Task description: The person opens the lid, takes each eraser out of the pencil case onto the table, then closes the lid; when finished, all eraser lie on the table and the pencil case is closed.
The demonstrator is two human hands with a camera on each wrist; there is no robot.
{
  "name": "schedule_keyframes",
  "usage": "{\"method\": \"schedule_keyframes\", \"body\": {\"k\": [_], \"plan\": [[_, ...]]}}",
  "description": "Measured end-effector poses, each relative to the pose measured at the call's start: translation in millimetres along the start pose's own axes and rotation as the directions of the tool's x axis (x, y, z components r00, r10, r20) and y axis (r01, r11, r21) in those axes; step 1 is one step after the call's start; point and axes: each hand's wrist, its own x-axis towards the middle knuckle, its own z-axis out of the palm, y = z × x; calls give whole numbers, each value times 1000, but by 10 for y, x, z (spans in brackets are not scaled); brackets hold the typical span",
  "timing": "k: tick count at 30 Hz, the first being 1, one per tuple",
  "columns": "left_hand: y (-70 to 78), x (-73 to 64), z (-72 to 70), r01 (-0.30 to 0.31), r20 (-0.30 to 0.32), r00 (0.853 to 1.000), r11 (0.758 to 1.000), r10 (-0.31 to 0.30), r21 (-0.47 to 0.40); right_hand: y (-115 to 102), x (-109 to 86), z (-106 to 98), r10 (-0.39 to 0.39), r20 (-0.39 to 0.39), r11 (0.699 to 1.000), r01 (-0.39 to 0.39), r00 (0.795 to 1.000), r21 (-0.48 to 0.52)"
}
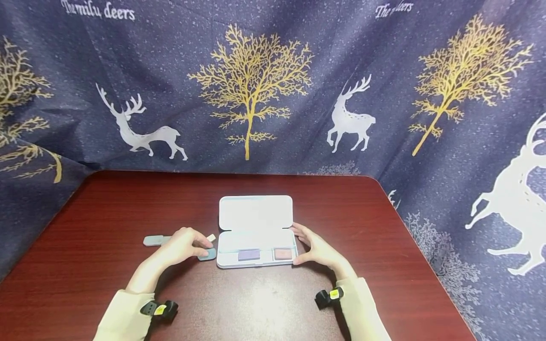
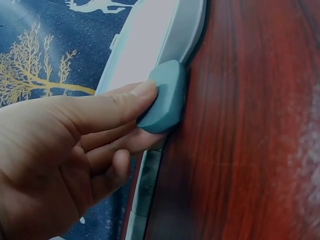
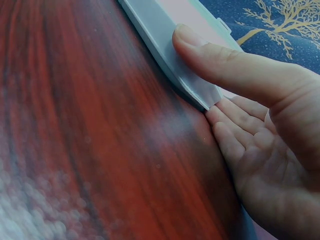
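A light-blue pencil case lies on the table with its lid laid back. Inside it sit a purple block and, in the right compartment, a pink block. My left hand pinches a small teal block with bevelled edges between thumb and fingers, just off the case's left end. At the opposite end, my right hand grips the case, thumb near the front corner and fingers along the right side. The right wrist view shows those fingertips against the case's end.
Left of the case, a flat grey-green strip lies partly behind my left hand. A small white piece is by the case's left edge. The dark red table ends at a printed blue cloth behind.
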Motion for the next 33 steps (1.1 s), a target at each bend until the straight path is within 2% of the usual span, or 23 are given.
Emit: {"method": "schedule_keyframes", "body": {"k": [5, 11, 14, 18, 24, 33], "plan": [[9, -3, 7, -3, -28, 1000, 1000, 4, 31, -2, 11, 3, 5, 2, 1000, -5, 1000, 4], [53, -13, -2, 35, -57, 998, 999, -33, 40, -8, 16, 4, 4, 5, 1000, -4, 1000, 18], [68, -12, -4, 67, -57, 996, 998, -66, 9, -13, 14, 3, 0, 5, 1000, 0, 1000, 13], [66, -9, -1, 80, -48, 996, 996, -81, -38, -11, 10, 2, -2, 5, 1000, 2, 1000, 10], [39, -1, 10, 61, -39, 997, 997, -63, -52, -5, 9, -4, -4, 7, 1000, 4, 1000, 11], [-17, 4, 31, 42, -64, 997, 999, -41, 8, -18, 1, 2, -1, 5, 1000, 1, 1000, 7]]}}
